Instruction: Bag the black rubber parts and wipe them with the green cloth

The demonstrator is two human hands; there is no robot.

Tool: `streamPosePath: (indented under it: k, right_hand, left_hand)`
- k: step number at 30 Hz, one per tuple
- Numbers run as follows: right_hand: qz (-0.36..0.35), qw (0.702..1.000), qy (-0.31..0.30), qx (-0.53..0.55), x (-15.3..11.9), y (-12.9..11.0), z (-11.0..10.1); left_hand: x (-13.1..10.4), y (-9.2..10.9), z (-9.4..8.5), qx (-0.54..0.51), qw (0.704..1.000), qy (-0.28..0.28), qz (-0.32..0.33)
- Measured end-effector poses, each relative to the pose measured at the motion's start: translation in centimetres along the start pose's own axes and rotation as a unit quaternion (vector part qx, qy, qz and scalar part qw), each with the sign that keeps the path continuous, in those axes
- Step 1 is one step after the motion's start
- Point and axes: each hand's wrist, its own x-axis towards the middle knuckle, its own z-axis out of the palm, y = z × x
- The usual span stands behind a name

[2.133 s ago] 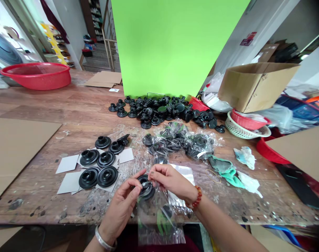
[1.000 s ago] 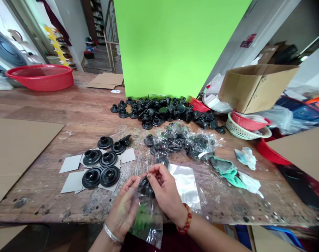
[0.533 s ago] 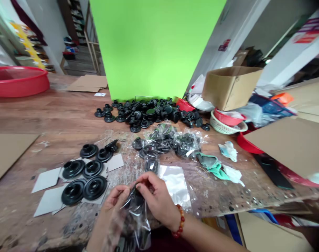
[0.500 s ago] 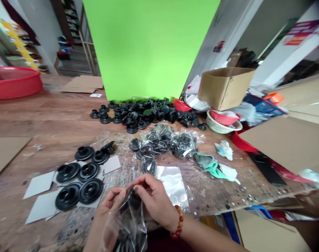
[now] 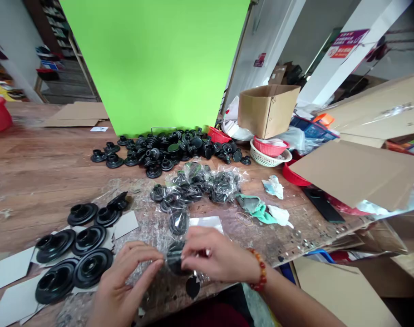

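Note:
A black round part in clear film [image 5: 176,258] is at the table's front, between my two hands. My right hand [image 5: 214,256], with a beaded bracelet at the wrist, has its fingers closed on the right side of this wrapped part. Thumb and forefinger of my left hand [image 5: 128,277] come close together at its left edge; whether they pinch the film is too small to tell. Just beyond lies another bagged black part [image 5: 178,221]. Several bagged parts [image 5: 193,181] are heaped farther back. To the left, black flanged parts [image 5: 93,268] rest on pale square cards [image 5: 126,224].
Loose black parts [image 5: 173,147] are piled before a green board [image 5: 155,63]. At the right are a cardboard box [image 5: 268,111], a white basket [image 5: 270,160], a cloth [image 5: 253,206] and a cardboard flap [image 5: 357,170]. Clear bags [image 5: 207,222] lie behind my right hand.
The view has turned to the right. My hands have moved apart, and the wrapped part, earlier upright in film between my fingers, is now low at the table with my right hand on it.

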Motion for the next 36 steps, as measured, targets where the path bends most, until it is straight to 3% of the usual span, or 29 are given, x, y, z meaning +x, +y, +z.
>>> streamPosePath:
  k: [3, 5, 9, 11, 15, 19, 25, 28, 31, 36]
  right_hand:
    - [0.071, 0.991, 0.091, -0.070, 0.0, 0.2, -2.9]
    - [0.105, 0.977, 0.150, -0.113, 0.1, 1.2, -4.7]
    - [0.129, 0.930, 0.253, -0.232, 0.3, 4.2, -7.4]
    - [0.140, 0.916, 0.252, -0.278, 0.5, 6.0, -7.8]
    - [0.129, 0.922, 0.185, -0.314, 1.3, 9.8, -6.5]
    - [0.116, 0.908, 0.186, -0.358, 2.1, 11.9, -5.4]
    - [0.070, 0.899, 0.206, -0.379, 0.6, 9.7, -5.2]
    - [0.036, 0.915, 0.187, -0.356, -1.8, 8.2, -2.9]
    - [0.063, 0.917, 0.155, -0.361, -4.2, 8.2, 0.2]
    - [0.056, 0.927, 0.203, -0.309, -5.9, 9.6, 3.2]
  left_hand:
    - [-0.2, 0.1, 2.4, 0.051, 0.997, 0.058, -0.031]
    - [-0.8, 0.1, 4.0, 0.063, 0.995, 0.065, -0.049]
    - [-1.7, 0.0, 6.2, 0.080, 0.995, 0.001, -0.062]
    - [-2.0, -0.1, 7.0, 0.093, 0.994, -0.041, -0.032]
    - [-2.2, -0.7, 8.6, 0.120, 0.988, -0.089, 0.030]
    - [-2.6, -1.6, 9.8, 0.152, 0.980, -0.122, 0.036]
    - [-3.1, -1.7, 9.9, 0.166, 0.977, -0.127, 0.038]
    - [-3.1, -1.3, 9.7, 0.158, 0.977, -0.143, 0.022]
    - [-3.1, -1.2, 9.7, 0.147, 0.978, -0.148, 0.013]
    - [-3.0, -1.8, 9.9, 0.119, 0.983, -0.137, 0.002]
